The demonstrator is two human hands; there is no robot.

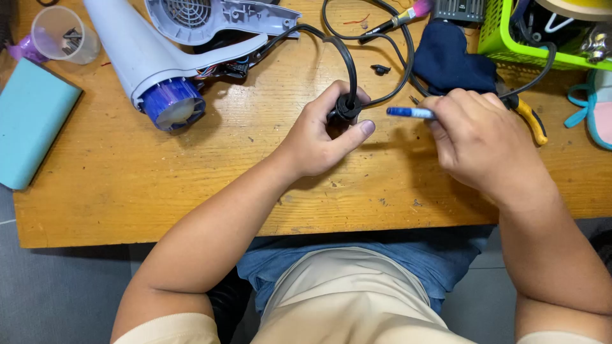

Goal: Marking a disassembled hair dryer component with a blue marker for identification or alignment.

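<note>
**Two hands work on a plug at the wooden table**

Knees in tan shorts and a blue shirt sit closest, tucked under the edge of the wooden table (127, 191). Both arms reach up onto it.

One hand, the left hand (319, 137), is curled around a small black plug (348, 107) at the end of a black cord (347, 54). The fingers wrap it tight and the thumb sticks out on the side. This keeps the plug from rolling while it gets poked.

On the other side, the right hand (475, 137) grips a thin tool with a blue handle (408, 113). It is pinched like a pencil, and its tip points at the plug, very near it. I cannot tell if it touches.

Further back lies a grey hair dryer (153, 57) with a blue nozzle. Its shell is split open and coloured wires show. The cord runs from it to the plug.

Nearby sit a clear cup (60, 32) with small screws, a teal block (32, 121), a dark blue cloth (452, 60), yellow-handled pliers (532, 118) and a green basket (503, 38). They all lie within easy reach, off to the sides so the middle stays open for the hands.
</note>
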